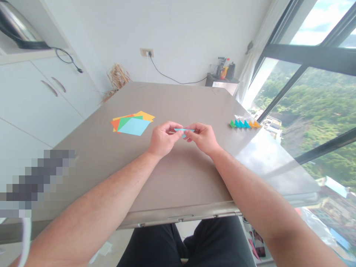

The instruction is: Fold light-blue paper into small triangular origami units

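Observation:
Between my two hands, above the middle of the table, is a small folded piece of light blue paper [184, 129]. My left hand [164, 138] pinches its left end between thumb and fingers. At the other end, my right hand [203, 137] grips it the same way, the thumbs close together. Fingers hide much of the paper, so its exact folded shape cannot be made out. To the left lies a fanned pile of coloured paper sheets [133, 126], light blue on top, with green, orange and yellow beneath.
Several small folded paper boats [244, 124] in green, blue and orange stand in a row on the table [178, 174] at the right, near the window. A pixelated dark object [41, 176] is at the left edge. Against the back wall stands a small cabinet [222, 83] bearing bottles.

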Demonstrator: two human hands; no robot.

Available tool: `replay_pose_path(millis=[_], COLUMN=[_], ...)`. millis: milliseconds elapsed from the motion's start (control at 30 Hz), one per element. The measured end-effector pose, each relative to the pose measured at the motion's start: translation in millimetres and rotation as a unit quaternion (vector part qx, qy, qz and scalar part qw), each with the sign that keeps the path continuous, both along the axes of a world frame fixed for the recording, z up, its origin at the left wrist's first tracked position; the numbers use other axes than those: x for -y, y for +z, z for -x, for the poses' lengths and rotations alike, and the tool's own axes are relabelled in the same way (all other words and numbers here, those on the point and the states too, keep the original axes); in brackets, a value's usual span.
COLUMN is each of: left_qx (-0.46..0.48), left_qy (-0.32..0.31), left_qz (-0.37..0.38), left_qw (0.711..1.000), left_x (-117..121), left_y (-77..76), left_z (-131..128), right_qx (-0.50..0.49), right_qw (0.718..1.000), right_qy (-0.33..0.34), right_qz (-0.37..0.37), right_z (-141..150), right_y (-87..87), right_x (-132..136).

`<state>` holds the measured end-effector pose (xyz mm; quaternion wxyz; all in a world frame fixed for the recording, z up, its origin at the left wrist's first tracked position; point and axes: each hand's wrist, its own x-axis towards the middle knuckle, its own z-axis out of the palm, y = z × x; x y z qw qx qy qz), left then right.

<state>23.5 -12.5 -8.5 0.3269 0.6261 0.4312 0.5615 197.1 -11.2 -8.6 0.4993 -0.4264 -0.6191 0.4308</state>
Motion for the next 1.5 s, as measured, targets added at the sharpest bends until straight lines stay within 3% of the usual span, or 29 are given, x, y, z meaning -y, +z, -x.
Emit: replay_pose_path(millis=[233, 500, 1500], left_qx=[-0.024, 0.010, 0.008], left_qy=[0.027, 0.041, 0.028], left_qz=[-0.010, -0.001, -0.033], left_qw=[0.999, 0.999, 0.999], left_x=[1, -2, -10], left_y=[1.9, -0.7, -8.6], left_z=[0, 2, 8], right_qx=[0.015, 0.013, -0.061], right_qw=[1.000, 1.000, 0.997], right_qy=[-0.007, -0.011, -0.001], right_qz=[-0.001, 0.006, 0.042], right_z=[2, 1, 1], right_y=[0.8, 4.7, 7.6], right_x=[2, 4, 4])
